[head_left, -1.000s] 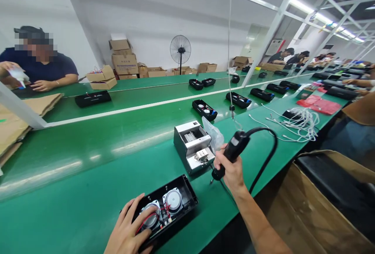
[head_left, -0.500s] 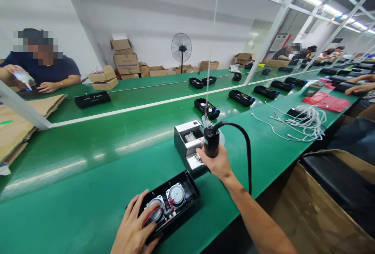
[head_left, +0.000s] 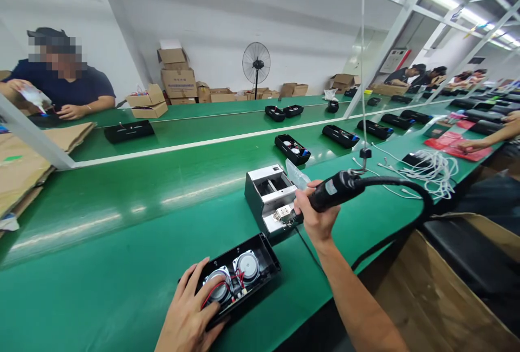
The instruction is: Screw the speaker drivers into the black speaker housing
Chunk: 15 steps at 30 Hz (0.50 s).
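Observation:
My left hand (head_left: 189,311) grips the near-left end of a black speaker housing (head_left: 266,260), its fingers over the rim and inside. In the open housing sit two round speakers (head_left: 247,266) with red and black wires. My right hand (head_left: 319,219) is closed around a black electric screwdriver (head_left: 337,190), which is tilted, with its cable end to the right. Its tip is at the front of a grey and black screw feeder (head_left: 266,178), by a small metal block (head_left: 283,214); whether they touch I cannot tell.
More black housings (head_left: 292,149) stand along the green bench (head_left: 122,265). White cables (head_left: 439,170) lie in a heap at right, near a red plastic bag (head_left: 459,143). The screwdriver hangs from a cord (head_left: 363,70). A co-worker (head_left: 60,81) sits across at left.
The screwdriver has gone from upright to tilted, its rear end swinging right and its tip at the feeder's front. My left hand stays on the housing.

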Each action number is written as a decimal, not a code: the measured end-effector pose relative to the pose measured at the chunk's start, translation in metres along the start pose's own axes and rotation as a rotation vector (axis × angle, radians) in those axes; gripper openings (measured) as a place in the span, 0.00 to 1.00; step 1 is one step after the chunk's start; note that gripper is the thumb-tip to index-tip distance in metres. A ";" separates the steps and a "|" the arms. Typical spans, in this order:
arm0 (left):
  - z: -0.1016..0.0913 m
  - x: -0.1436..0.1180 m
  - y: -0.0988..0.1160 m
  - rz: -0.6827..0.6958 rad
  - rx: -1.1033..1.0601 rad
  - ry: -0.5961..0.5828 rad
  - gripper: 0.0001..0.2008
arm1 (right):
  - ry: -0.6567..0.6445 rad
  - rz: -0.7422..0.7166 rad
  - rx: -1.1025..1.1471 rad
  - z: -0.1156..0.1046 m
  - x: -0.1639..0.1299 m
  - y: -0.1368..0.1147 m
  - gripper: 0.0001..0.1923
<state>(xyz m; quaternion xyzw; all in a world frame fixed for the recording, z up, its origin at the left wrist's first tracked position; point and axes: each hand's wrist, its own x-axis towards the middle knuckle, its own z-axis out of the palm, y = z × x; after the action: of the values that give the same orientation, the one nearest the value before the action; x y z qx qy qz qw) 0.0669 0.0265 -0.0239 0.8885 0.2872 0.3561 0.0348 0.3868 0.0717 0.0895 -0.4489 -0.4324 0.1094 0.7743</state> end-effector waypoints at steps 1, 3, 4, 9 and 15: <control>0.000 0.000 0.000 -0.002 -0.005 0.004 0.09 | -0.016 0.020 -0.002 0.002 0.000 0.002 0.13; 0.001 -0.001 0.000 -0.001 -0.015 0.012 0.10 | -0.074 0.078 -0.005 0.003 0.000 0.002 0.15; 0.001 -0.001 0.000 0.001 -0.018 0.016 0.10 | -0.113 0.113 -0.012 0.003 0.000 0.001 0.17; 0.002 -0.008 -0.001 0.000 -0.014 0.007 0.10 | -0.308 0.291 -0.001 -0.011 -0.009 -0.020 0.18; 0.000 -0.009 0.000 -0.038 0.020 -0.055 0.12 | -0.344 0.341 0.313 -0.019 -0.044 -0.062 0.11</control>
<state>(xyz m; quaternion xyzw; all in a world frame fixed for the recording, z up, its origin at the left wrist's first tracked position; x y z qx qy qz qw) 0.0617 0.0216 -0.0290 0.8927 0.3064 0.3279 0.0405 0.3618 0.0002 0.1092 -0.3649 -0.4534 0.3781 0.7199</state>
